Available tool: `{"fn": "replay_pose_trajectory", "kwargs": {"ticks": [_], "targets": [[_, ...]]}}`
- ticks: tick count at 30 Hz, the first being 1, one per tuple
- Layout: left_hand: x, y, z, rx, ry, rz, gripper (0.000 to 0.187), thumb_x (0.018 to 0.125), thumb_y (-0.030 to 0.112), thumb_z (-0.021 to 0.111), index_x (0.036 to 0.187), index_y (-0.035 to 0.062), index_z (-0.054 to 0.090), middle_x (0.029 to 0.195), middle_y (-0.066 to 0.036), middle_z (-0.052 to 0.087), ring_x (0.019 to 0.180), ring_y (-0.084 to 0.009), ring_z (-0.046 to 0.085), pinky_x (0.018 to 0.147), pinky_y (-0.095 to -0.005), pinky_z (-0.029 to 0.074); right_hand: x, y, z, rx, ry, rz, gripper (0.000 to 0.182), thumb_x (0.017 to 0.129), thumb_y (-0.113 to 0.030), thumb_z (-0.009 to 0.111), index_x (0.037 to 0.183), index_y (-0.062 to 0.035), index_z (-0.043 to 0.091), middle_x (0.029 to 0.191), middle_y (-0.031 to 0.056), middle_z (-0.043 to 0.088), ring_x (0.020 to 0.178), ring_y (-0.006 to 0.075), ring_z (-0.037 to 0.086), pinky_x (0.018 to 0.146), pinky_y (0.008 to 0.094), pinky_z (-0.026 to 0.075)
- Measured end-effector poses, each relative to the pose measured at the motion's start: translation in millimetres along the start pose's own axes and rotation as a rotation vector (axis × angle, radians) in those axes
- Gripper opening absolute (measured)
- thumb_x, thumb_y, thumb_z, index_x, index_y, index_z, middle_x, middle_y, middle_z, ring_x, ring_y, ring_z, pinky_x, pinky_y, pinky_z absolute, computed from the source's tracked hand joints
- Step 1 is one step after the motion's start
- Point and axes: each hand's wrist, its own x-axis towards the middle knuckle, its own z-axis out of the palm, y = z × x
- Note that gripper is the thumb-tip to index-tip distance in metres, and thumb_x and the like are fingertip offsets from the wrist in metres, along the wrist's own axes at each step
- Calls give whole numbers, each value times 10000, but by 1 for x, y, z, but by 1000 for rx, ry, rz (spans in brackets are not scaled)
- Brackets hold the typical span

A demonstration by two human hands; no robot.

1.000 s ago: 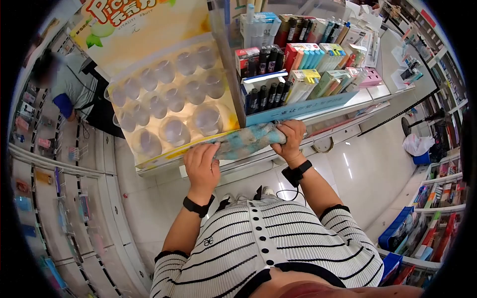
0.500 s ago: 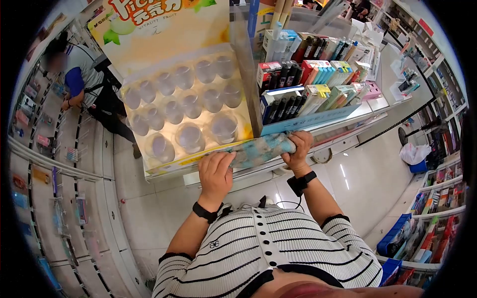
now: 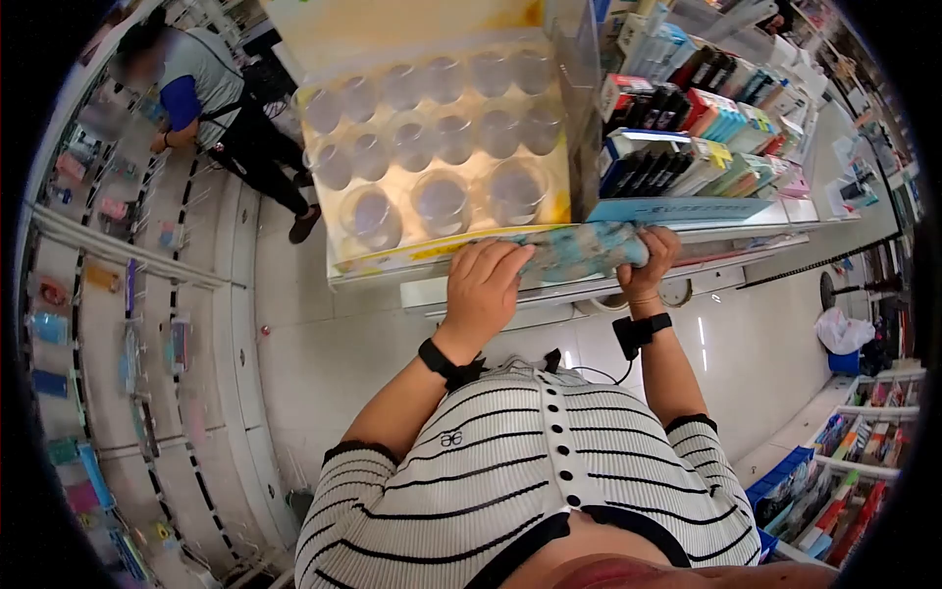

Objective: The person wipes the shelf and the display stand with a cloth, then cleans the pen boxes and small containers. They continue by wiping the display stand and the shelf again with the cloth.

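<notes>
A blue cloth (image 3: 579, 253) with grey-brown stains lies bunched lengthwise along the front edge of the counter display. My right hand (image 3: 652, 257) grips its right end, fingers curled around it. At the other end my left hand (image 3: 488, 291) has its fingers bent over the cloth, beside the yellow front lip of a lit display box (image 3: 392, 253). Clear round cups (image 3: 441, 204) stand in rows inside that box. Just behind my right hand is a light-blue pen stand (image 3: 677, 209) filled with boxed pens and markers (image 3: 648, 169). My palms and part of the cloth are hidden.
Another person (image 3: 201, 93) stands at the left beside a wall rack (image 3: 147, 245) of hanging goods. A white bag (image 3: 846, 332) sits on a blue bin at the right. Blue trays of stationery (image 3: 785, 481) line the lower right shelves.
The camera view has shifted, so the display and my hands sit further right and higher. Both hands keep their hold on the cloth, with little change against the display edge.
</notes>
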Motion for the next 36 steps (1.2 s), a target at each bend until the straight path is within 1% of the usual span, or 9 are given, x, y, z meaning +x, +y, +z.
{"fn": "replay_pose_trajectory", "kwargs": {"ticks": [4,6,19,22,24,25,27,31,36], "targets": [[0,0,0,9,13,5,417,713,-3,657,1113,113,666,1050,-45,627,1034,-273,583,928,-425,436,-1,1,2,-2,13,9,430,835,-432,634,1091,-92,571,1023,120,578,959,321,548,865,462,423],[-1,-1,2,-31,13,0,491,654,-28,680,1120,125,671,1066,-57,639,1023,-297,587,941,-440,434,-3,2,3,12,18,17,433,837,-440,628,1090,-92,571,1028,121,576,963,321,547,868,463,423],[-4,1,2,-20,22,-6,497,660,-35,678,1135,111,663,1080,-72,632,1042,-299,576,957,-448,425,-6,4,4,-18,23,7,475,898,-515,568,1126,-99,579,1060,118,578,1002,318,551,902,461,404],[-2,2,1,-43,14,-9,492,663,-37,674,1132,112,663,1077,-73,628,1035,-304,573,954,-448,423,-6,4,3,-19,21,4,468,899,-505,572,1135,-101,580,1069,118,581,1009,320,555,907,461,403],[-1,5,0,-6,42,-2,383,733,-7,649,1099,106,662,1044,-50,624,1026,-282,577,929,-434,439,-6,4,2,-16,19,4,463,898,-497,577,1139,-101,580,1075,119,582,1012,321,556,912,463,403],[-1,5,1,-7,39,-4,383,733,-7,649,1099,106,662,1044,-50,624,1026,-282,577,929,-434,439,-6,4,2,-20,15,2,462,895,-492,581,1142,-101,582,1075,121,583,1016,321,555,916,464,402],[-2,4,1,-36,29,-17,486,654,-39,672,1113,118,670,1067,-69,632,1019,-308,576,925,-436,429,-5,4,2,-27,9,5,462,892,-487,586,1146,-101,583,1075,123,583,1019,322,555,920,465,401],[-3,3,3,-26,29,-11,481,650,-36,671,1104,122,676,1057,-69,636,1017,-307,580,915,-432,432,-7,5,2,-17,2,22,474,883,-488,597,1140,-90,588,1069,121,585,1025,322,549,936,464,392],[-3,3,3,-2,40,-20,460,658,-30,669,1094,116,680,1052,-71,639,1027,-308,581,922,-428,430,-6,5,2,-17,-14,8,482,879,-498,599,1141,-93,587,1074,116,587,1014,315,549,920,463,387]]}}
